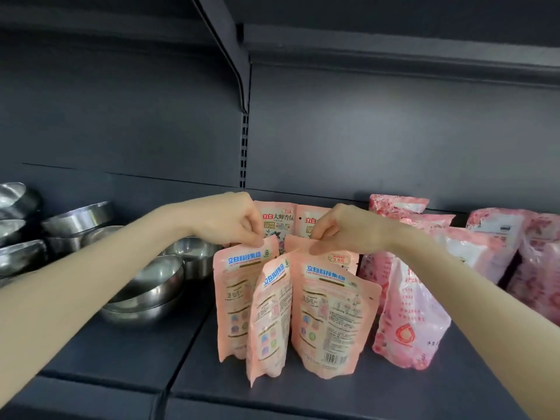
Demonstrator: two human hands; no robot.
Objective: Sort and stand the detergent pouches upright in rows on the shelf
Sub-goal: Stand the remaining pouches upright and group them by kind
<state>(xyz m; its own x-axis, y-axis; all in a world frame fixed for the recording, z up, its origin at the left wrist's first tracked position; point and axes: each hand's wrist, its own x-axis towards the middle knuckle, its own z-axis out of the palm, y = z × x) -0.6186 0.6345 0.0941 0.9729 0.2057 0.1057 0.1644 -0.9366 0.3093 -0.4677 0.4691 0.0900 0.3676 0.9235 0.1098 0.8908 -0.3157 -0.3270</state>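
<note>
Several pale pink detergent pouches stand on the dark shelf. My left hand pinches the top edge of the left pouch, which stands upright with its back label facing me. My right hand pinches the top of the right pouch, also upright, back side out. Between them a third pouch stands edge-on, turned sideways. Behind these, two pouches stand with their fronts facing me, partly hidden by my hands.
Stacked steel bowls sit on the shelf at the left, close to the left pouch. Darker pink patterned bags stand and lean at the right, reaching toward the back wall. The shelf's front strip is bare.
</note>
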